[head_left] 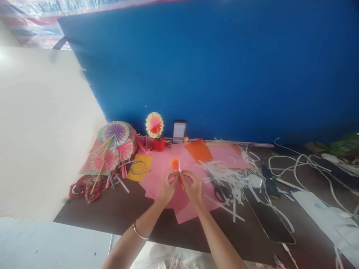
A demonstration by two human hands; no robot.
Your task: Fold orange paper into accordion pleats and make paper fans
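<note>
A broad blue backdrop panel [213, 67] fills the upper right and centre of the frame, with a white wall [42, 123] at the left. Below them runs the dark brown tabletop [117, 209], crossing the lower half. Overlapping sheets of pink paper [159, 168] lie at its centre, with an orange paper sheet [198, 150] just above them and a loose heap of white paper strips [230, 175] to the right, a pair of black-handled scissors [220, 190] lying in it. White cables [297, 164] trail off to the right edge. At centre left is a cluster of round pleated paper fans on sticks [112, 145]; one small fan stands in a red pot [159, 144].

Over the pink sheets, at the middle of the frame, the left hand [168, 185] and right hand [192, 185] meet on a small narrow folded piece of orange and pink paper [177, 168]. The fingertips of both hands are pressed together and pinch its lower end from either side, while the upper end stands up above the knuckles. The left wrist wears a thin metal bangle [139, 231].

This looks like the pleating or pinching stage of a fan: the folded strip is being gathered at its base. The next move likely calls for a firm, even squeeze so that the pleats stay stacked, and a steady grip on one side if the other hand lets go.
</note>
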